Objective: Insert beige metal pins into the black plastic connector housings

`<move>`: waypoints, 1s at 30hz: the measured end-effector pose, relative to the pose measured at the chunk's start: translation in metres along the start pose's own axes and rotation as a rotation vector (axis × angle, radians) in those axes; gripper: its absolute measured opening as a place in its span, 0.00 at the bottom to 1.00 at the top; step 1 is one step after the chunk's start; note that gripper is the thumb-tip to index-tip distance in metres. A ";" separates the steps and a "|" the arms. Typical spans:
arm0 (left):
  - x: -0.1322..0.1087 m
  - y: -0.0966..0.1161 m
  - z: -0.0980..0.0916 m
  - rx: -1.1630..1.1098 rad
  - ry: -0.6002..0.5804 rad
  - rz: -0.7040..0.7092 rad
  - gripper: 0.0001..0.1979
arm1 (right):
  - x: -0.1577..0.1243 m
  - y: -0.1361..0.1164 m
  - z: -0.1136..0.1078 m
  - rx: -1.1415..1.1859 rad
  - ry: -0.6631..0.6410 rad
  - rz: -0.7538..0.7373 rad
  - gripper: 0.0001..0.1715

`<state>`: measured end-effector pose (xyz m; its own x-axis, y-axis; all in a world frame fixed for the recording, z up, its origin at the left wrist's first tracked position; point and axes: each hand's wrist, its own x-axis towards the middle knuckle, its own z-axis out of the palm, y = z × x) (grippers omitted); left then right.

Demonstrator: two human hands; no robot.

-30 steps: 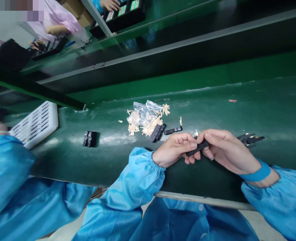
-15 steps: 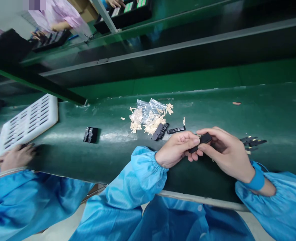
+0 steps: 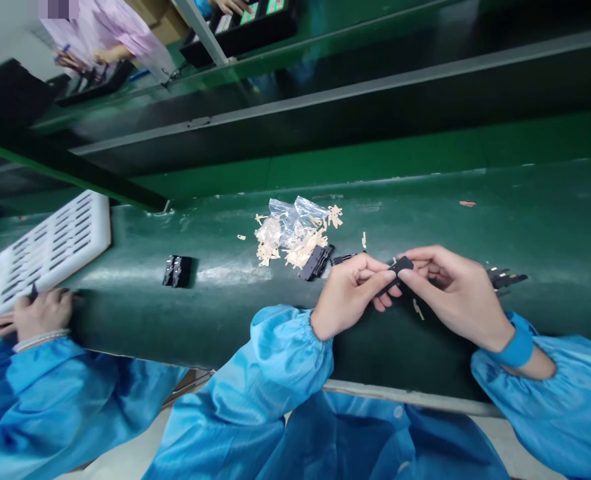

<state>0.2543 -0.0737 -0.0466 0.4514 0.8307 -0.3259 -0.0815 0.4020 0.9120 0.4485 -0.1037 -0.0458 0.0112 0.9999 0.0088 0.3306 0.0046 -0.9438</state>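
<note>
A small black plastic part (image 3: 402,265) is pinched between my two hands above the green bench. My left hand (image 3: 353,290) grips its left end with thumb and fingers, while my right hand (image 3: 450,290) closes on its right end. Fingers cover much of the part, and a pale bit shows at its top edge. Left of my left hand, more black parts (image 3: 316,262) lie beside a heap of small cream pieces (image 3: 303,248) and clear plastic bags (image 3: 288,217). One loose cream piece (image 3: 418,309) rests below my hands. Behind my right wrist are several dark strips (image 3: 508,279).
A pair of black blocks (image 3: 177,271) sits on the green bench (image 3: 225,320) to the left. Farther left, a co-worker's hands (image 3: 43,313) work at a white slotted tray (image 3: 58,243). A green post (image 3: 75,170) slants over the bench. Other people sit across the line.
My hands have shifted slightly and the black part has turned between my fingers. The loose cream piece below them now shows fully. The co-worker's hand at the left has moved a little.
</note>
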 end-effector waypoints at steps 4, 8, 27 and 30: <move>0.003 -0.005 0.000 0.027 -0.014 0.002 0.22 | 0.003 0.003 -0.001 0.026 -0.046 0.066 0.24; 0.007 -0.009 -0.004 0.109 -0.045 -0.003 0.21 | 0.012 0.000 -0.005 0.142 -0.215 0.194 0.27; -0.003 0.013 -0.048 1.331 -0.178 0.316 0.07 | 0.021 0.000 -0.046 0.221 0.225 0.152 0.12; -0.005 0.015 -0.049 1.363 -0.160 0.347 0.10 | 0.007 -0.001 -0.073 0.048 0.162 0.173 0.16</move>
<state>0.2075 -0.0527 -0.0433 0.6878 0.7201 -0.0916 0.6603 -0.5682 0.4911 0.5172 -0.0980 -0.0210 0.2164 0.9706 -0.1054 0.2655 -0.1624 -0.9504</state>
